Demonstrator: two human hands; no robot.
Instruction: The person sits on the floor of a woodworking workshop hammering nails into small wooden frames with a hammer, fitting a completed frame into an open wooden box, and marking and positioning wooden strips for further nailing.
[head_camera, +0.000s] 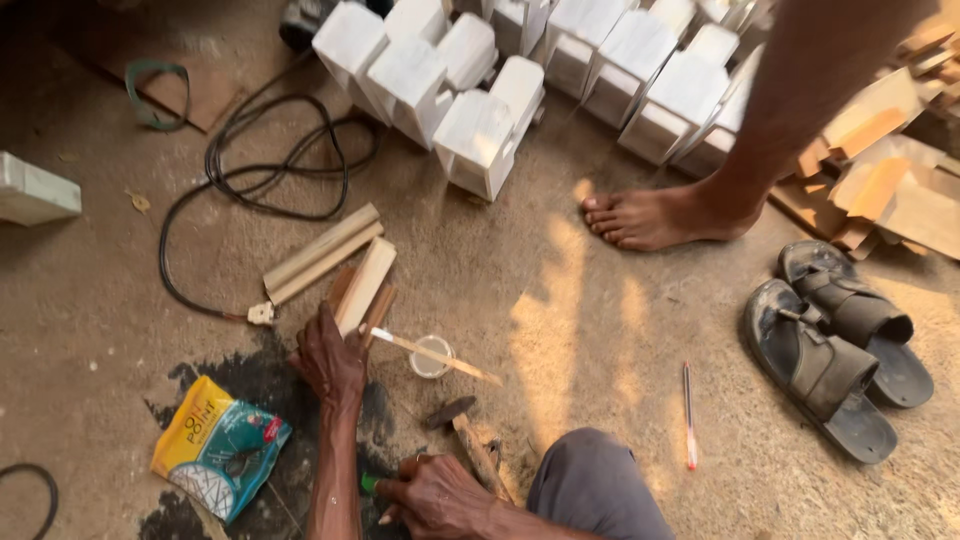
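Sunlight streaks the dusty concrete floor (560, 330); our left hand (330, 362) grips a pale wooden block (364, 285) angled up-right, right hand (435, 497) clasping a green-tipped tool (369, 484).

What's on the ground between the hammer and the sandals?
In the head view, a red pen lies on the dirt floor between the hammer and the sandals; a bent knee sits nearer the hammer.

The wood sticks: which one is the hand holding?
The left hand holds the pale flat stick standing tilted against its fingers. The two long sticks lie untouched on the ground beside it.
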